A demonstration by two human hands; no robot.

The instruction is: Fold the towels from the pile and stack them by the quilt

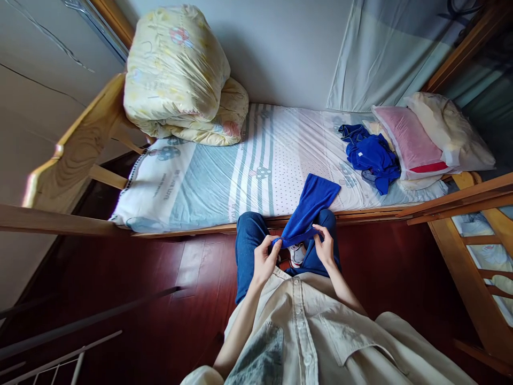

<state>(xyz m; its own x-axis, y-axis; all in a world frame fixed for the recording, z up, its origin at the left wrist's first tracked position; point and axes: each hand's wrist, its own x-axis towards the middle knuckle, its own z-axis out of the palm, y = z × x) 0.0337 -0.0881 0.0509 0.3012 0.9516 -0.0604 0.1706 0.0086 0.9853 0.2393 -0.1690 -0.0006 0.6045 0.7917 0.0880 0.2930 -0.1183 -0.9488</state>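
Note:
A blue cloth, long and narrow, stretches from my lap toward the bed, its far end lying on the bed's front edge. My left hand pinches its near left corner between thumb and fingers. At the near right corner, my right hand grips the same edge, so that edge is held between the two hands. Whether the cloth is a towel or part of a garment I cannot tell. Below it, a white shoe shows between my knees.
A crumpled blue garment lies on the bed to the right, beside a pink pillow and a plastic-wrapped bundle. A folded yellow quilt is piled at the left. Wooden bed rails stand at the right.

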